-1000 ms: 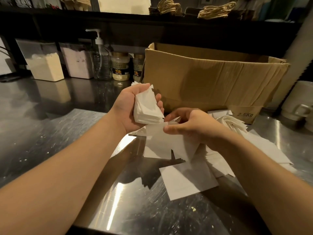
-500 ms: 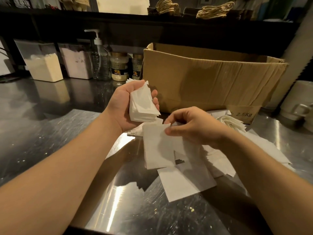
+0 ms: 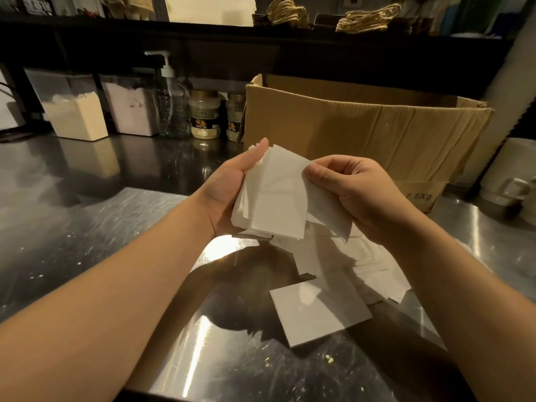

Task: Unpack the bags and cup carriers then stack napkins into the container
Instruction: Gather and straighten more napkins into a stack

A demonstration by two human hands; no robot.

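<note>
Where half a second ago the right hand point(image 3: 362, 195) pinched one white napkin low over the loose pile, apart from the left hand's bundle, it has since lifted and brought that napkin against the napkin stack point(image 3: 275, 195) held in the left hand point(image 3: 229, 187). Both hands now sit higher and closer together in front of the cardboard box point(image 3: 362, 132). The left hand has turned more palm-up, its thumb stretched along the stack's far-left edge, while its fingers are hidden behind the paper and cradle the stack from beneath. The right hand's fingers point(image 3: 319, 175) are curled, thumb and forefinger pinching the right edge of the top sheet.

The stack is uneven: square white sheets fanned out of line, corners sticking out at the top left and along the bottom, the front sheet tilted and faintly creased. Below the hands, the loose napkins point(image 3: 362, 262) lie scattered on the steel bench point(image 3: 87, 227), overlapping in a messy heap just in front of the box, with a single napkin point(image 3: 316, 311) lying flat nearest the camera, partly shaded by the right forearm.
</note>
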